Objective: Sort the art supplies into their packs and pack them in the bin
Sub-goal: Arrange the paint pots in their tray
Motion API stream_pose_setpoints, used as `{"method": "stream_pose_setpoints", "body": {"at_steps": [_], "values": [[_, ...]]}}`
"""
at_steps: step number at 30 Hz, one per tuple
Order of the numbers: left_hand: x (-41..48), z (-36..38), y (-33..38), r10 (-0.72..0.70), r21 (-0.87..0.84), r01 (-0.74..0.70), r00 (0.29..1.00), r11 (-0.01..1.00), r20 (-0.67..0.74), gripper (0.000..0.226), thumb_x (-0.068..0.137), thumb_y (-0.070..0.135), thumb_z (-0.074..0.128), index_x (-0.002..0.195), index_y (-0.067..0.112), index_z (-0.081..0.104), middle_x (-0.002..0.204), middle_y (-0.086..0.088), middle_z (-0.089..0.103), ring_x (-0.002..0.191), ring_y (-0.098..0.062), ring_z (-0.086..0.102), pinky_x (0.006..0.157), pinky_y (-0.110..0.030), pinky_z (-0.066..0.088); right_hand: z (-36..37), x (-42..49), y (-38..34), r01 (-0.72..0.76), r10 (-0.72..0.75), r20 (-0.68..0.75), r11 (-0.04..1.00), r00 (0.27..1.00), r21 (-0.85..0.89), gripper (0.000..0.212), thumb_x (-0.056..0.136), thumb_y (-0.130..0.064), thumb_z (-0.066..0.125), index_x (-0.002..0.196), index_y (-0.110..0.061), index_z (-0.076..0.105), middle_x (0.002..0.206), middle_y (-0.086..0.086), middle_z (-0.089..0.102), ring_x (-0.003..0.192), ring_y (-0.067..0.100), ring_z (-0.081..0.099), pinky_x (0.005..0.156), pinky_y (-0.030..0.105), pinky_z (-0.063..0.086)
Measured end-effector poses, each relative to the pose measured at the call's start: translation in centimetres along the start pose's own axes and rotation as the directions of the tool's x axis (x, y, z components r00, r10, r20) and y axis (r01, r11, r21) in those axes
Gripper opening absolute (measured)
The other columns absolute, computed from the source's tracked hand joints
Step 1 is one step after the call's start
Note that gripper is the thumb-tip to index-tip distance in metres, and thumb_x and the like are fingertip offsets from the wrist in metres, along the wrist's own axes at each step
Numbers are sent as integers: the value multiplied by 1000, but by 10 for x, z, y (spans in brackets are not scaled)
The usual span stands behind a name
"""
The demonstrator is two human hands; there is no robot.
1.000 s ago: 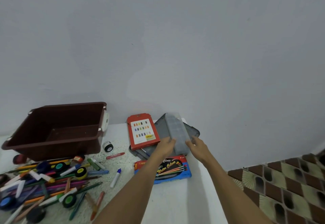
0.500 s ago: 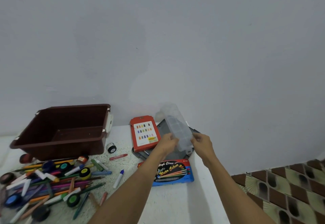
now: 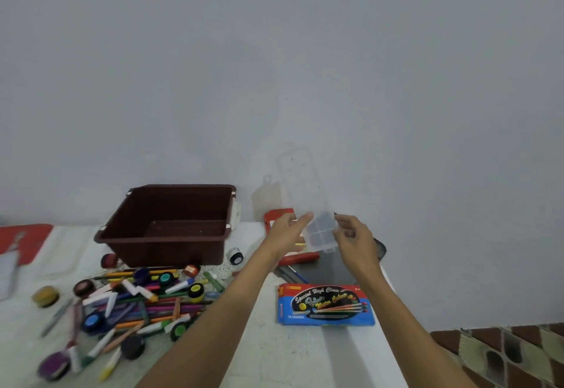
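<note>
Loose pile of pencils, markers, paint pots (image 3: 131,305) on tabletop at left, unmoved. Brown bin (image 3: 171,226) behind pile, same place as before. Left hand (image 3: 290,232) pinches left edge of clear plastic case (image 3: 308,204), fingers mostly extended. Case now lifted higher than half second ago, near upright before wall, clear of grey tray (image 3: 329,268). Right hand (image 3: 354,238) grips case's right edge, fingers curled. Red pack (image 3: 276,217) partly hidden behind left hand. Blue watercolour box (image 3: 325,305) lies nearest, untouched.
</note>
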State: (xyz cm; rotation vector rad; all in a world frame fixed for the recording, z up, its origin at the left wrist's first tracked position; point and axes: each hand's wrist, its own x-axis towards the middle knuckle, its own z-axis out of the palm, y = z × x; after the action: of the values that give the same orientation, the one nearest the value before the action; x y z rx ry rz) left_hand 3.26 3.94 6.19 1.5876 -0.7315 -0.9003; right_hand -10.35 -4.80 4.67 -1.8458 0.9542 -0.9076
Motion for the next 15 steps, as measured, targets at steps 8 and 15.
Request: {"method": "stream_pose_setpoints", "body": {"at_steps": [8,15], "values": [[-52,-102,7,-28,-62,25,998,998,-55,73,89,65,51,148,36,21,145,0,44,109,-28,65,85,-38,57,65,-33,-49,138,-152,213,987,965,80,27,91,-6,60,105,-29,57,100,-6,66,89,10,64,71,20,52],[-102,-210,13,36,-156,-76,968,985,-247,83,75,77,54,143,35,32,135,2,55,105,-21,66,90,-45,55,126,-69,-80,209,-197,315,978,928,-4,37,91,-13,63,123,-29,58,107,-15,62,97,4,58,75,20,49]]}}
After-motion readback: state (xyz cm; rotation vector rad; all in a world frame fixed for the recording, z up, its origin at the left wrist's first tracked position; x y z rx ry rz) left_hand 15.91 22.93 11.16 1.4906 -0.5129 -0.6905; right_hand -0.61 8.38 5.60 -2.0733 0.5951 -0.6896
